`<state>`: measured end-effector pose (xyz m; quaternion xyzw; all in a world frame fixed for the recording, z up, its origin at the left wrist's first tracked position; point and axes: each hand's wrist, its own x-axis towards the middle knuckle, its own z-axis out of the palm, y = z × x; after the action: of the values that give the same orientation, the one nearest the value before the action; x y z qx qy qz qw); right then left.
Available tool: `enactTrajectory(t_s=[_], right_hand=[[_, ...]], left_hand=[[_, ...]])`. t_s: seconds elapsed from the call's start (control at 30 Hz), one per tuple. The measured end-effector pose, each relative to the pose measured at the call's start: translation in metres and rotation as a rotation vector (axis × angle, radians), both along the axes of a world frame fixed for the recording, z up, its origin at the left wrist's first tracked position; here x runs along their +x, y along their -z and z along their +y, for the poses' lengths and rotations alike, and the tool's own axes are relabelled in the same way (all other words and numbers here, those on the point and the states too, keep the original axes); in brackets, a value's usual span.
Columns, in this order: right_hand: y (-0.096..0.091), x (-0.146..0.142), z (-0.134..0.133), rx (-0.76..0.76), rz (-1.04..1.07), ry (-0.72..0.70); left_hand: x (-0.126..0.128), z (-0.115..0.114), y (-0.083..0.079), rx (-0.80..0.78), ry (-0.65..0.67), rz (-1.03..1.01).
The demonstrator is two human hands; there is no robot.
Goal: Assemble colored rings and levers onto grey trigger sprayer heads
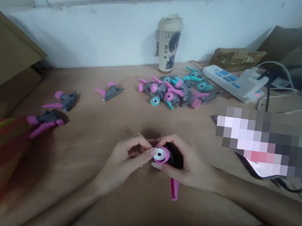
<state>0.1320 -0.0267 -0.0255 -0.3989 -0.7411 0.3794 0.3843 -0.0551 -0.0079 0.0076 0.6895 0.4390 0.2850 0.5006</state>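
Near the front of the table, my right hand is wrapped round a trigger spray head, its pink collar facing me. A pink trigger sticks out below that hand. Inside the collar sits a white round gasket with a dark hole at its centre. My left hand is closed, its thumb tip on the gasket's left edge and its index finger close behind; its other fingers are curled and partly hidden. The grey body of the spray head is mostly covered by my right palm.
A pile of spray heads, pink and turquoise, lies at the back. Several pink ones lie at left. Behind stand a coffee tumbler, a power strip and a taped package. A blurred-out phone lies right, cardboard left.
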Motion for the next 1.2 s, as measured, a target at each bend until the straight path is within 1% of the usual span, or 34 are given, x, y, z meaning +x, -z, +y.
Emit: enactTrajectory(t_s=[0.13, 0.27, 0.37, 0.43, 0.5, 0.6, 0.7, 0.83, 1.0, 1.2], right_hand=[[0.000, -0.001, -0.001, 0.000, 0.016, -0.005], [-0.002, -0.001, -0.002, -0.007, 0.037, -0.020], [-0.003, -0.001, -0.002, -0.004, 0.042, -0.028], [-0.003, -0.001, -0.001, 0.013, 0.034, -0.035], [-0.003, -0.001, -0.001, 0.044, 0.025, -0.025], [-0.001, -0.001, -0.002, 0.076, 0.030, 0.014], [0.000, -0.002, -0.004, 0.077, 0.043, 0.027], [0.000, -0.001, -0.005, 0.079, 0.033, 0.046], [0.001, 0.000, -0.004, 0.085, 0.014, 0.065], [0.001, -0.001, -0.003, 0.126, -0.028, 0.082]], left_hand=[[-0.001, -0.002, 0.006, 0.168, -0.043, 0.057], [-0.001, -0.008, 0.009, 0.444, -0.093, 0.119], [0.000, -0.012, 0.007, 0.680, -0.090, 0.161], [-0.001, -0.012, 0.007, 0.754, -0.063, 0.176], [-0.003, -0.010, 0.007, 0.747, -0.014, 0.182], [-0.008, -0.005, 0.008, 0.696, 0.073, 0.176], [-0.012, -0.003, 0.009, 0.673, 0.104, 0.149], [-0.013, -0.001, 0.006, 0.626, 0.137, 0.138], [-0.011, -0.001, 0.004, 0.583, 0.120, 0.151], [-0.009, -0.001, 0.005, 0.535, 0.113, 0.165]])
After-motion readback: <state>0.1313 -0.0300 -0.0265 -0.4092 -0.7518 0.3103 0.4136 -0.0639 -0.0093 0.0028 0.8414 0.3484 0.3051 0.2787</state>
